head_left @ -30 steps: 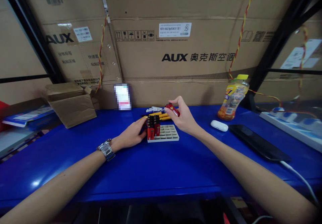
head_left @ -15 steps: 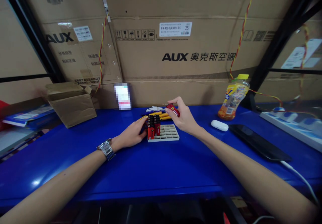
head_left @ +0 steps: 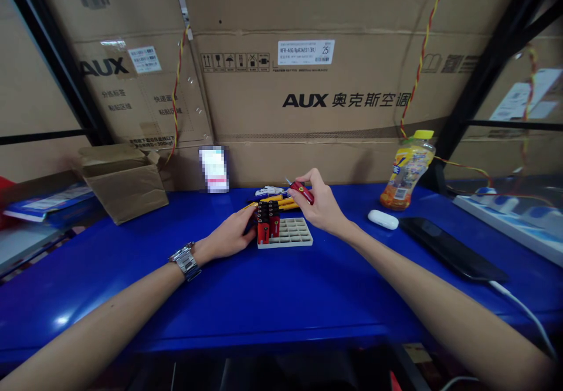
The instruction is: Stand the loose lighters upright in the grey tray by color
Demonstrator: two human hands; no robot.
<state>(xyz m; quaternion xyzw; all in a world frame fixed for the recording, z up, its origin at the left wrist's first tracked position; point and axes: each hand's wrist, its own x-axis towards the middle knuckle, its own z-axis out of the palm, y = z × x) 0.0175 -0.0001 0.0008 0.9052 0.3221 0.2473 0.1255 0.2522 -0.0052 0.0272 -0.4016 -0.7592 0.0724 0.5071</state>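
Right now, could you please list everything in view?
workbench: one, blue, underneath
grid tray: one, off-white, mid-bench
small cases: several, red-black, on tray
slim rods: several, yellow, behind tray
juice bottle: one, orange, right
earbud case: one, white, right
phone: one, black, right
open carton: one, brown, left
AUX cartons: several, brown, behind bench
power strip: one, white, right
wristwatch: one, silver, left wrist
left hand: beside tray
right hand: pinching a red case

Cardboard carton [head_left: 308, 127] printed AUX 奥克斯空调, its label [head_left: 306, 52] reading 25
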